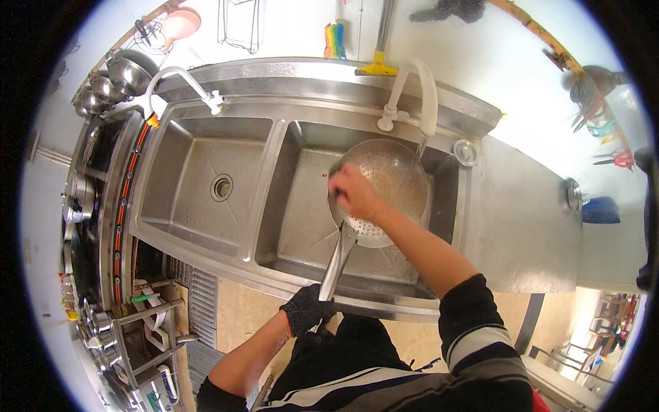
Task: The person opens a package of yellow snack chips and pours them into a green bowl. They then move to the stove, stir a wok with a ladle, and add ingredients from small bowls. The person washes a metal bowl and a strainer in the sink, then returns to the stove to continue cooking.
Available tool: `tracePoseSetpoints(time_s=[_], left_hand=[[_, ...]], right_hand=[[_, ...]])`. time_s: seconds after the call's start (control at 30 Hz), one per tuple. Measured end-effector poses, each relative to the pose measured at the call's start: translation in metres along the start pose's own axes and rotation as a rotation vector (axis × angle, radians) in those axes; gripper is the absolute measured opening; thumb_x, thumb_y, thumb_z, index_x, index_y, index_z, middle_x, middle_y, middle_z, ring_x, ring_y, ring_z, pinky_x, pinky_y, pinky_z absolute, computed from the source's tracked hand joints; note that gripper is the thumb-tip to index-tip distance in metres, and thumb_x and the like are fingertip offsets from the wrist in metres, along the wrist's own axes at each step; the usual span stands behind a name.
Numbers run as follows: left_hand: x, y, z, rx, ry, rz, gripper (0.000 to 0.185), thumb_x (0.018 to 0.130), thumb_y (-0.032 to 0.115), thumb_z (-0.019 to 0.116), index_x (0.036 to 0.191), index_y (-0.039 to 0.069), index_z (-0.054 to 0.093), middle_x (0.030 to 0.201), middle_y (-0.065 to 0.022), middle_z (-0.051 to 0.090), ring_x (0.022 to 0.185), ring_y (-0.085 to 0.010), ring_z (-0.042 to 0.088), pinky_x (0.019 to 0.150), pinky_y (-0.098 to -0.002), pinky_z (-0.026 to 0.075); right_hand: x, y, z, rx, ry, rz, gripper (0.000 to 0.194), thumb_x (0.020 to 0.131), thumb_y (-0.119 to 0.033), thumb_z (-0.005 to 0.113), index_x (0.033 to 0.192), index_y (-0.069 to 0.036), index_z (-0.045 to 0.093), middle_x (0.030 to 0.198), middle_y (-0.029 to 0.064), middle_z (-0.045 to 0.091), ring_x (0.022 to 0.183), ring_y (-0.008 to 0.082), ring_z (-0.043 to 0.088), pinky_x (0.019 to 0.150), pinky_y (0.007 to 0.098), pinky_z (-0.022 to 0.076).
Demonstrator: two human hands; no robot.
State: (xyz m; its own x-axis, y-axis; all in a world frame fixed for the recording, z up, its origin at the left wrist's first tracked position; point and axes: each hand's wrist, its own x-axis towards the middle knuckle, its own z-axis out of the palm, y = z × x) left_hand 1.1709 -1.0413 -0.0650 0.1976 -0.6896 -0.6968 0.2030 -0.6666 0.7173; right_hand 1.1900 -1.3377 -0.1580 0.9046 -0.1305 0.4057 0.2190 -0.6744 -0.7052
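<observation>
A large round perforated metal strainer (396,180) is held tilted over the right sink basin (304,206). My left hand (309,309), in a black glove, grips the end of its long metal handle (337,260) near the sink's front edge. My bare right hand (355,193) is blurred at the strainer's left rim, fingers closed around what looks like a small dark scouring pad (335,169). Its exact form is unclear, and my forearm hides part of the bowl. From the white right faucet (428,98), water runs into the strainer's far right side.
To the left lies a second basin (206,154) with a drain (222,187) and another white faucet (183,77). A round metal lid or strainer (466,153) sits at the right rim. Steel worktop (530,221) extends right; a yellow squeegee (377,66) stands behind.
</observation>
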Motion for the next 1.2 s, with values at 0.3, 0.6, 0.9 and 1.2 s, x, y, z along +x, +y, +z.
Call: tracePoseSetpoints(time_s=[0.3, 0.6, 0.9, 1.2], left_hand=[[-0.028, -0.010, -0.040, 0.728, 0.471, 0.052, 0.040, 0.079, 0.022, 0.062, 0.107, -0.003, 0.047, 0.080, -0.0233, 0.063, 0.067, -0.0350, 0.067, 0.061, -0.0456, 0.056], [-0.085, -0.016, -0.067, 0.991, 0.710, 0.047, 0.035, 0.078, 0.014, 0.055, 0.111, 0.005, 0.058, 0.087, -0.0163, 0.067, 0.077, -0.0340, 0.067, 0.064, -0.0473, 0.051], [-0.120, -0.041, -0.067, 1.066, 0.868, 0.256, 0.016, 0.081, 0.017, 0.055, 0.092, 0.006, 0.058, 0.073, -0.0138, 0.062, 0.061, -0.0325, 0.066, 0.055, -0.0459, 0.051], [-0.145, -0.060, -0.069, 0.906, 1.067, 0.322, 0.010, 0.078, 0.017, 0.057, 0.082, 0.009, 0.061, 0.070, -0.0137, 0.064, 0.063, -0.0345, 0.065, 0.057, -0.0455, 0.050]], right_hand=[[-0.109, 0.057, -0.130, 0.182, -0.599, 1.017, 0.023, 0.086, -0.022, 0.057, 0.098, -0.004, 0.065, 0.095, 0.0149, 0.067, 0.087, 0.0308, 0.065, 0.072, 0.0408, 0.0537], [-0.001, 0.126, -0.158, 1.122, 0.569, 1.127, 0.033, 0.100, -0.029, 0.046, 0.113, -0.001, 0.057, 0.093, 0.0102, 0.064, 0.082, 0.0201, 0.060, 0.073, 0.0310, 0.0512], [0.092, 0.137, -0.219, 0.869, 0.562, 1.022, 0.017, 0.089, -0.018, 0.051, 0.072, -0.018, 0.049, 0.058, -0.0023, 0.049, 0.040, 0.0045, 0.039, 0.032, 0.0157, 0.0330], [0.039, 0.232, -0.186, 0.454, 0.512, 1.062, 0.032, 0.091, -0.045, 0.051, 0.080, -0.016, 0.057, 0.072, -0.0001, 0.060, 0.059, 0.0157, 0.053, 0.050, 0.0290, 0.0392]])
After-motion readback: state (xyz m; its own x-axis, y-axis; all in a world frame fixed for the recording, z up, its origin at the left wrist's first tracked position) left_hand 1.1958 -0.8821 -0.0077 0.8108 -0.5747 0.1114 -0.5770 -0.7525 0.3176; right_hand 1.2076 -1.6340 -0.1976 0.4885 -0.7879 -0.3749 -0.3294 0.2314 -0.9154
